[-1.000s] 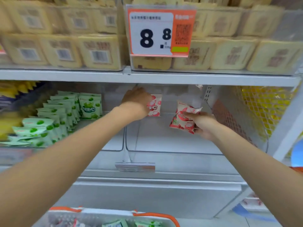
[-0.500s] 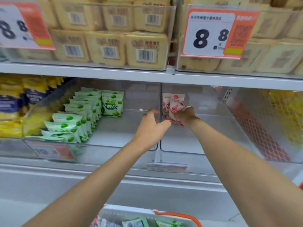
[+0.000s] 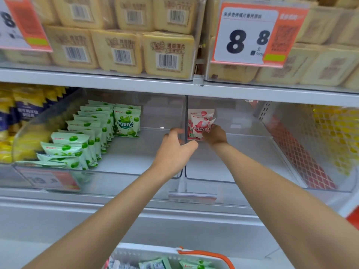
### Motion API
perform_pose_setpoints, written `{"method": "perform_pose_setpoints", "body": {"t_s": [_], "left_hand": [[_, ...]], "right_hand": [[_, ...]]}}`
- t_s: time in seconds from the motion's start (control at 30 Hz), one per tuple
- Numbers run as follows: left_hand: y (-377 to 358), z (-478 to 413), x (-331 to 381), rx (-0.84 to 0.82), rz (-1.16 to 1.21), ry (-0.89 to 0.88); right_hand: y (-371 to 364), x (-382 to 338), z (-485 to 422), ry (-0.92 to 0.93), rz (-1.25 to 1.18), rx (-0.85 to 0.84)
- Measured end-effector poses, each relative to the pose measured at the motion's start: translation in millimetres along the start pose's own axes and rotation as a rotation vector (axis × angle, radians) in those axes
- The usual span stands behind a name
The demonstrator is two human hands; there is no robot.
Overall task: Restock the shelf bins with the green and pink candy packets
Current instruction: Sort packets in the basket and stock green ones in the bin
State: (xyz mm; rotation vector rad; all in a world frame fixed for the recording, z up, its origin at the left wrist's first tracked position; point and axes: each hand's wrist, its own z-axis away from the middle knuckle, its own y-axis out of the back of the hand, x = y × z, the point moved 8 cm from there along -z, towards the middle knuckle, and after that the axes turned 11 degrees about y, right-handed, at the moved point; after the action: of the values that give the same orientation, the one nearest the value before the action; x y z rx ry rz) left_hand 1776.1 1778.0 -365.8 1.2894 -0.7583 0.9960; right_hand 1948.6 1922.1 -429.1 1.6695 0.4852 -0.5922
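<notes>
Store shelving carries clear bins: green packets (image 3: 127,122) fill the left bin (image 3: 126,171), nine o'clock from the left hand (image 3: 174,150), which is loosely curled at the divider (image 3: 185,113), grip unclear. The right hand (image 3: 214,135) pinches a pink packet (image 3: 200,127) in the right bin's (image 3: 242,179) eleven o'clock corner.

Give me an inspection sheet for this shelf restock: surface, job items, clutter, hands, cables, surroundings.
Surface: white shelf carrying two clear bins side by side.
Job's things: green packets in rows in the left bin; pink packets at the back left of the right bin; more green ones in the basket below.
Clutter: nothing seen.
Hands: right hand holds the front pink packet upright; left hand curled at the wall between the bins, grip unclear.
Cables: nothing seen.
Surroundings: beige packs and price tag above; yellow packets left.
</notes>
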Motion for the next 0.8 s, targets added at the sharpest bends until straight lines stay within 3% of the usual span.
{"method": "perform_pose_setpoints", "body": {"t_s": [0.3, 0.43, 0.57, 0.67, 0.8], "left_hand": [[1, -1, -1, 0.005, -0.004, -0.02], [2, -3, -2, -0.005, -0.008, -0.009], [16, 13, 5, 0.152, 0.006, -0.049], [35, 46, 16, 0.345, 0.041, -0.168], [46, 86, 3, 0.389, 0.057, -0.197]], "right_hand": [[-9, -3, 1, 0.021, -0.082, -0.071], [2, 0, 14, -0.105, -0.076, -0.085], [32, -11, 42, -0.113, -0.026, -0.1], [62, -38, 81, 0.073, -0.071, 0.009], [96, -84, 161, 0.403, -0.152, 0.245]]}}
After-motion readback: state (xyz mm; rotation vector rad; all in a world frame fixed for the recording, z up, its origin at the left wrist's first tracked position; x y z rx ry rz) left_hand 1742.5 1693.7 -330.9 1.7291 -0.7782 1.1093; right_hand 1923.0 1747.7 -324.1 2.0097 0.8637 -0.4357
